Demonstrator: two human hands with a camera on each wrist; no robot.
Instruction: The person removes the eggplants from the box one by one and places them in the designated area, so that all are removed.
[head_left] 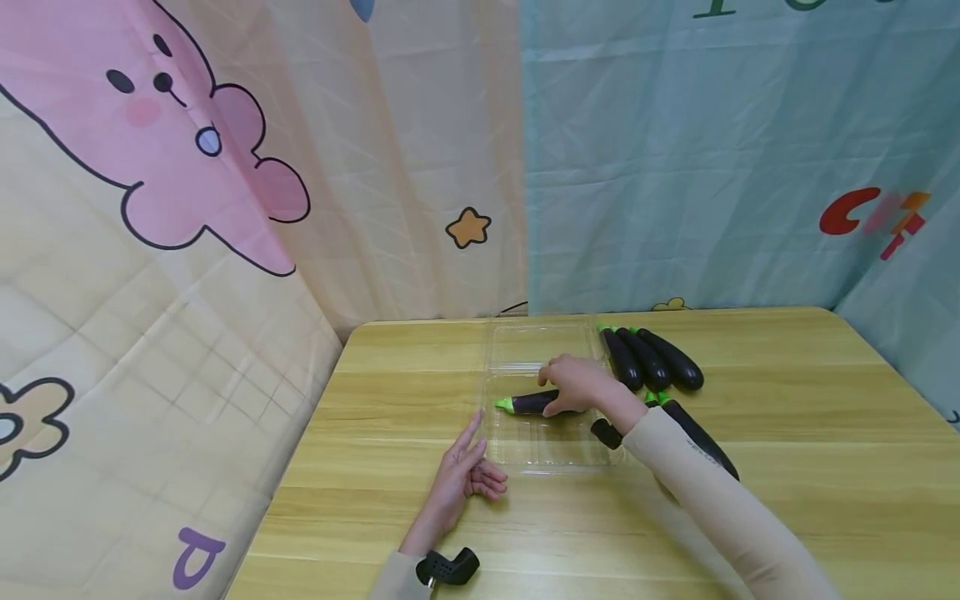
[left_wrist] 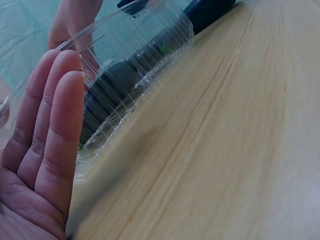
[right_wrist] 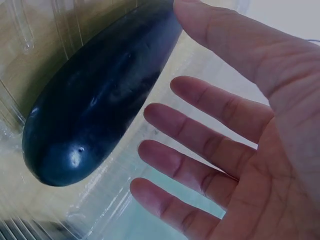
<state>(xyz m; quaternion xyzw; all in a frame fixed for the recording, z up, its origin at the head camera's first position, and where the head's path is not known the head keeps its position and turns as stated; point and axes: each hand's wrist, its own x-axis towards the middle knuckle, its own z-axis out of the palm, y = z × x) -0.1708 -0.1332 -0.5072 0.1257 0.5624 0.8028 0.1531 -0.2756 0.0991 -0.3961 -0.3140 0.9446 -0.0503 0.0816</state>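
An eggplant (head_left: 528, 404) with a bright green stem lies crosswise in the clear plastic container (head_left: 540, 454), its stem pointing left. My right hand (head_left: 576, 385) is over its rounded end. In the right wrist view, that hand's fingers are spread and apart from the eggplant (right_wrist: 95, 105), while the thumb overlaps its upper edge. My left hand (head_left: 459, 479) stays at the container's left front side. Its fingers look straight in the left wrist view, close against the ribbed wall of the container (left_wrist: 172, 22).
Three eggplants (head_left: 651, 360) lie side by side at the back right of the wooden table (head_left: 375, 450). Another eggplant (head_left: 701, 433) sits nearer, partly covered by my right sleeve, with a green stem beside it. The container's open lid (head_left: 540, 337) extends toward the back curtain.
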